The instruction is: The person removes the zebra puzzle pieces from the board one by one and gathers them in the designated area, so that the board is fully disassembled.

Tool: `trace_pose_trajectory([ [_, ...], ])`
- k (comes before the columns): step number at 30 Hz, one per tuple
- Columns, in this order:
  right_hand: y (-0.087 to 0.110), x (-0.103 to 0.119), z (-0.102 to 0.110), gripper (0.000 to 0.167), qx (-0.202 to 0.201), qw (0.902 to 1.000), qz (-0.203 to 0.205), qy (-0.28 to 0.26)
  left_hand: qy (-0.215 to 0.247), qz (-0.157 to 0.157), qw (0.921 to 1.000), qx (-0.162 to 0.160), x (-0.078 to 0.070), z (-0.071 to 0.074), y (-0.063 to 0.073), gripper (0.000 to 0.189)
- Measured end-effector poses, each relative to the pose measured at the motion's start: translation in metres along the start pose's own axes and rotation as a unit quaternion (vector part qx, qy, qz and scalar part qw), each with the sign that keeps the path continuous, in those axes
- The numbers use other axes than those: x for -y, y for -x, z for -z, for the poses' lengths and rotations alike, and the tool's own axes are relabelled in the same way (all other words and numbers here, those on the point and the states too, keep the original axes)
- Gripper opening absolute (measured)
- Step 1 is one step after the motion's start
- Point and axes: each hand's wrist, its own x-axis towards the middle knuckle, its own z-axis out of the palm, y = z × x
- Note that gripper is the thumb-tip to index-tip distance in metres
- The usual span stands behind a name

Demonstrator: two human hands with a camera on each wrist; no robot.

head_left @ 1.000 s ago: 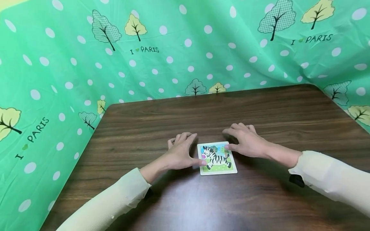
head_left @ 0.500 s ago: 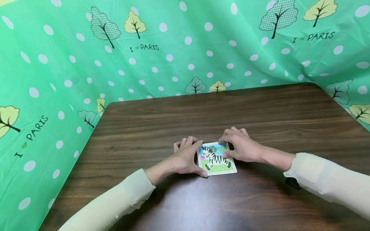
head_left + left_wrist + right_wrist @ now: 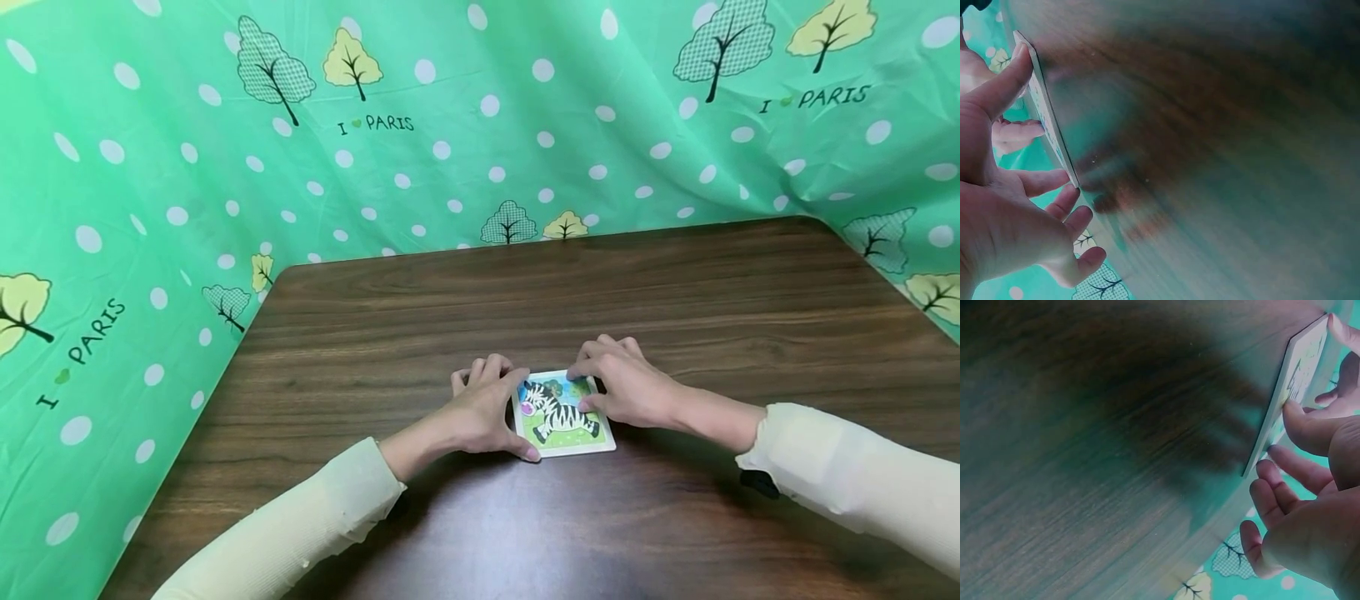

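1. Gripping stage, by my reading: both hands bracket the zebra puzzle, which lies flat on the table.
2. Left hand: fingers curled at the puzzle's left edge, thumb lying along that edge toward the near-left corner. The left wrist view shows the thumb pressed on the edge of the puzzle. A pinch, not a full wrap.
3. Right hand: fingers curled over the far-right corner, thumb against the right edge of the puzzle.
4. Puzzle sits between the hands, touching both, near the table's middle and toward the near side.
5. Next move, as a judgement: lifting would call for even pressure on both edges so the thin board stays level.
6. Green cloth hangs behind and left.
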Motion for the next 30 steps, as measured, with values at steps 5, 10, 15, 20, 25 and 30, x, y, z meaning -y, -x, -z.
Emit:
trace_pose_trajectory([
  [5,0.000,0.000,0.001,0.042,0.013,0.9997,0.017,0.011,0.005,-0.002,1.0000,0.000,0.000,0.001,0.000,0.100],
  [10,-0.001,-0.001,0.000,0.043,0.014,0.9979,0.045,0.045,0.008,-0.004,1.0000,-0.001,0.002,0.001,0.000,0.099],
  [15,-0.001,0.001,-0.002,0.041,0.003,0.9971,0.041,0.064,0.002,0.000,1.0000,-0.001,0.002,0.001,0.000,0.099],
  [20,0.002,0.007,-0.003,0.032,-0.037,0.9943,0.011,0.100,0.000,0.004,1.0000,-0.001,0.000,0.000,0.000,0.101],
  [25,0.006,0.012,-0.004,0.030,-0.067,0.9882,-0.018,0.137,-0.002,0.005,1.0000,-0.004,-0.001,-0.001,0.000,0.101],
  [30,0.008,0.019,-0.004,0.029,-0.082,0.9847,-0.052,0.145,-0.004,0.008,1.0000,-0.005,-0.001,-0.001,0.000,0.101],
])
